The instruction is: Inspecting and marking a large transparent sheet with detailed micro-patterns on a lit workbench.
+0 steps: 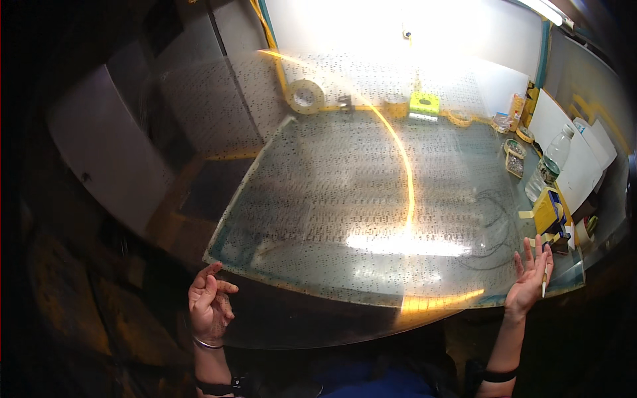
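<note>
A large clear sheet (312, 199) with rows of small dark marks spreads before me, tilted above a glass-topped table. Its curved near edge overhangs the table and runs between my hands. My left hand (209, 302) is at the sheet's near left edge, fingers bent and thumb across; it seems to grip the edge, though the contact is hard to make out. On the right, my right hand (526, 285) rises palm inward with fingers mostly stretched, beside the sheet's right edge. A thin white pen-like tool (545, 282) is tucked between its fingers. Bright reflections cross the sheet.
On the table's right side stand a yellow tape dispenser (549, 211), a plastic bottle (552, 162) and small trays (515, 158). At the back are a large tape roll (305, 97) and a yellow-green box (424, 104). White boards (567, 142) lean at the right.
</note>
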Demonstrator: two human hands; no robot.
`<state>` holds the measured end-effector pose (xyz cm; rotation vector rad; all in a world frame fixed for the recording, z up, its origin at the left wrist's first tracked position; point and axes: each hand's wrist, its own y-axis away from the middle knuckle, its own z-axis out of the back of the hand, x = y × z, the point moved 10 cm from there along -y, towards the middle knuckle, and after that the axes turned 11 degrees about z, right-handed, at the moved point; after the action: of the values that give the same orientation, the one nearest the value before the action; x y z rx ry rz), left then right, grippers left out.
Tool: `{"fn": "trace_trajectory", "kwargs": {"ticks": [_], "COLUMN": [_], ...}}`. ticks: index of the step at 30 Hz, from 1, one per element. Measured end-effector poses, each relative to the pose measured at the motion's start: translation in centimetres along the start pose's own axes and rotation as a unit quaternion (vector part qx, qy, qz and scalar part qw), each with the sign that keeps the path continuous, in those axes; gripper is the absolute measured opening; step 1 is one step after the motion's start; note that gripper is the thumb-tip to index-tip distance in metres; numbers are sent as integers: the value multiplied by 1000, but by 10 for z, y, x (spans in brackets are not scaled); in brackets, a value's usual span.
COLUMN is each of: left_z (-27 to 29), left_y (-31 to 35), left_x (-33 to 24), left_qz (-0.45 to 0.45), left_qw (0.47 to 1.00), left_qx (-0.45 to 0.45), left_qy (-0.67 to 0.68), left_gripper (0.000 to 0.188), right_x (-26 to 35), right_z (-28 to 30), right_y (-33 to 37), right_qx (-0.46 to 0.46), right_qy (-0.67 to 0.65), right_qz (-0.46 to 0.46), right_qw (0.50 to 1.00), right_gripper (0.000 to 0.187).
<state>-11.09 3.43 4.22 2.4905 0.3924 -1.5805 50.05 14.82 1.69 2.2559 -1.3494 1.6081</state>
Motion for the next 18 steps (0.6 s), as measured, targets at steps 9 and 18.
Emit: {"fn": "trace_trajectory", "kwargs": {"ticks": [9, 18], "left_z": [22, 37], "left_y": [-3, -3], "left_x": [0, 3], "left_qz": [-2, -31], "left_qw": [999, 997], "left_qx": [-26, -32], "left_qy": [33, 68], "left_gripper": [29, 31], "right_x": [-6, -3], "right_z": [12, 4], "right_y": [-5, -4], "right_qx": [23, 12], "right_qy": [-25, -24], "right_qz": [10, 23], "right_qw": [999, 999], "right_gripper": [31, 29]}}
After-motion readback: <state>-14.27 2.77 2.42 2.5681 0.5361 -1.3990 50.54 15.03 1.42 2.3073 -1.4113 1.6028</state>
